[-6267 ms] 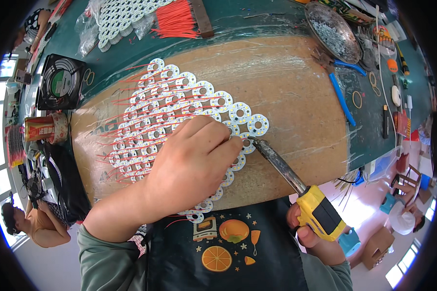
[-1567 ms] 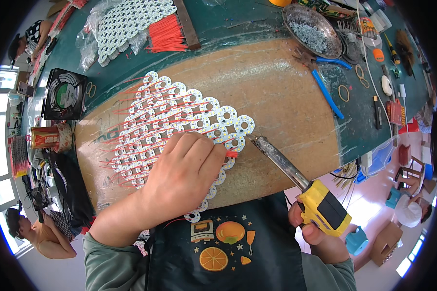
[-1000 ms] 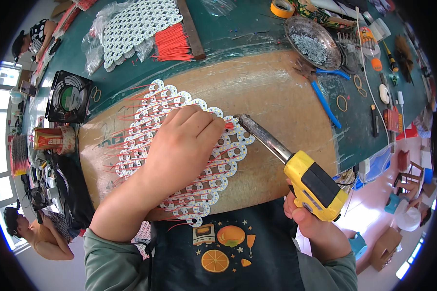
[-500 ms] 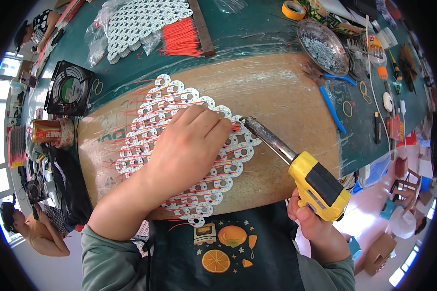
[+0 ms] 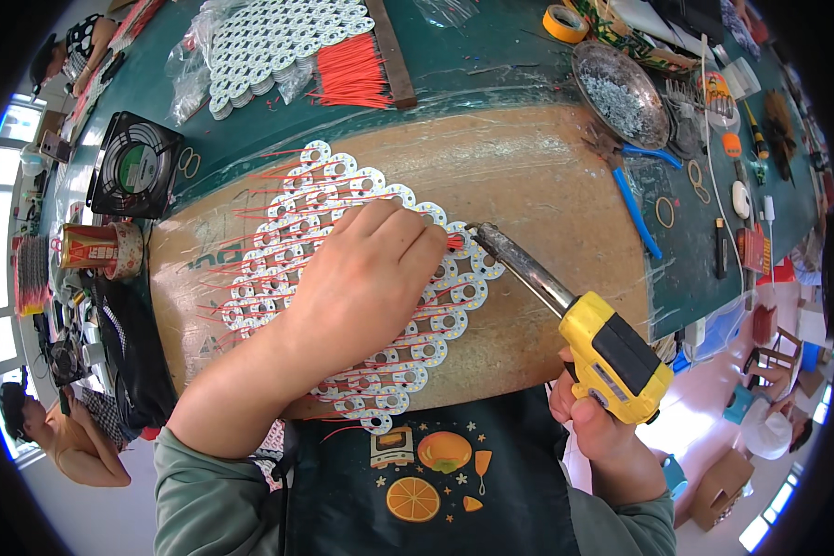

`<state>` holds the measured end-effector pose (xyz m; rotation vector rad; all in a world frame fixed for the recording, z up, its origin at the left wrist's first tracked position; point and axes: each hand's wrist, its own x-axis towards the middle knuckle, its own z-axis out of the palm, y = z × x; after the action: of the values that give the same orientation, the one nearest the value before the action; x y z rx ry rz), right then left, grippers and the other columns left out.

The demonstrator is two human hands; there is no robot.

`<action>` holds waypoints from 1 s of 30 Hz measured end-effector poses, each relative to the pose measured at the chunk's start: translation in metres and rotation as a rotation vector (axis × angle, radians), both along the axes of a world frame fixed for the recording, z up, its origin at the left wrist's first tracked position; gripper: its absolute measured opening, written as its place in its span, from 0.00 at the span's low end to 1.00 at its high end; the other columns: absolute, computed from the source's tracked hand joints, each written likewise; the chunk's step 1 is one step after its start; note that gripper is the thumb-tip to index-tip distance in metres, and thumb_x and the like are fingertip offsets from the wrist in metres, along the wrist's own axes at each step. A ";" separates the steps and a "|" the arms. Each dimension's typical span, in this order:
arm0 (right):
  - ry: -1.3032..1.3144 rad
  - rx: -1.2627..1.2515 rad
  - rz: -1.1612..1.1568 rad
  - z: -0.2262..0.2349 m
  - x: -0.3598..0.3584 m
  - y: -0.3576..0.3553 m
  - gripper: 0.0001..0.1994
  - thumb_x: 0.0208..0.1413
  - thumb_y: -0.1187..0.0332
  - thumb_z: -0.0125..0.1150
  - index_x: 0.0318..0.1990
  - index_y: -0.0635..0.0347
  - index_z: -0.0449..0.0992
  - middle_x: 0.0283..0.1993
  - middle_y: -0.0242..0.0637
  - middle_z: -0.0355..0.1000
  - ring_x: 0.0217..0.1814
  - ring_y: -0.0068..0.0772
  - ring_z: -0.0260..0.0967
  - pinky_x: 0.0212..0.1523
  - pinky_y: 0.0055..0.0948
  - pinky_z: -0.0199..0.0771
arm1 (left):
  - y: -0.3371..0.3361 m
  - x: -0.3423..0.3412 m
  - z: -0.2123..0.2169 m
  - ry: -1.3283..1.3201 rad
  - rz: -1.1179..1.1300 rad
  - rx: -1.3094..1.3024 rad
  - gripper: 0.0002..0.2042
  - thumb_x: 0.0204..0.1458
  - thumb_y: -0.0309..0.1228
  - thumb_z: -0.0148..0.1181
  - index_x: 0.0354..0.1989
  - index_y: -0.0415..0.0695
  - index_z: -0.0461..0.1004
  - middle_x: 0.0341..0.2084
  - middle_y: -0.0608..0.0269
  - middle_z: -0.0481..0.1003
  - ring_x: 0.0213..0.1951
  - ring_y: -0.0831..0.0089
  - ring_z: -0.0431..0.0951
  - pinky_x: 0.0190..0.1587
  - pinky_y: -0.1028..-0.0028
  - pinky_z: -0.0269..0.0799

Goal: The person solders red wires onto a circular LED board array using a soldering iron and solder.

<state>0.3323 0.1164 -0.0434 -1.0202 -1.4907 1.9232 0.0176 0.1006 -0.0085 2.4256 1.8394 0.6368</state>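
My left hand (image 5: pixel 366 269) lies over a sheet of round white LED circuit boards (image 5: pixel 449 324). Its fingers are pinched on short red wires (image 5: pixel 455 243), whose ends show at the fingertips. Thin red wires stick out leftward from the boards' rows. Around the handle of a yellow and black soldering gun (image 5: pixel 616 357) my right hand (image 5: pixel 588 417) is closed. The gun's dark metal tip points up and left, at the rightmost boards beside my left fingertips. Whether the tip touches a board is too small to tell.
Beneath the boards lies a brown work board (image 5: pixel 547 176) on a green table. Stacked board sheets (image 5: pixel 278 46) and a red wire bundle (image 5: pixel 352 72) stand behind. A black fan (image 5: pixel 134 167) is at left; a metal dish (image 5: pixel 619 97) and blue-handled pliers (image 5: pixel 635 213) at right.
The whole view has shifted very slightly. Both hands keep their grips, and the soldering gun's tip stays by the same boards at the right edge.
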 end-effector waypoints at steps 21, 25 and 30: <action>-0.083 0.123 0.096 -0.015 0.027 -0.005 0.19 0.60 0.53 0.66 0.47 0.61 0.77 0.32 0.27 0.72 0.32 0.29 0.70 0.37 0.29 0.70 | -0.004 0.005 0.002 -0.024 -0.032 0.016 0.15 0.39 0.20 0.62 0.40 0.38 0.79 0.33 0.59 0.74 0.39 0.61 0.77 0.43 0.64 0.75; -0.082 0.162 0.084 -0.015 0.021 -0.004 0.17 0.60 0.56 0.66 0.46 0.60 0.78 0.28 0.27 0.72 0.29 0.31 0.71 0.35 0.28 0.71 | -0.004 0.005 0.000 -0.023 -0.031 0.023 0.16 0.39 0.19 0.63 0.40 0.38 0.79 0.33 0.59 0.74 0.39 0.61 0.77 0.43 0.64 0.75; -0.075 0.139 0.092 -0.014 0.020 -0.004 0.17 0.59 0.57 0.66 0.46 0.59 0.78 0.27 0.27 0.72 0.29 0.29 0.72 0.34 0.28 0.72 | -0.005 0.005 -0.001 -0.024 -0.025 0.012 0.15 0.40 0.19 0.63 0.40 0.38 0.79 0.33 0.58 0.74 0.38 0.61 0.77 0.43 0.64 0.76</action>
<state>0.3524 0.1127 -0.0573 -0.9866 -1.7154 1.8317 0.0230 0.0961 -0.0092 2.4329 1.7984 0.6740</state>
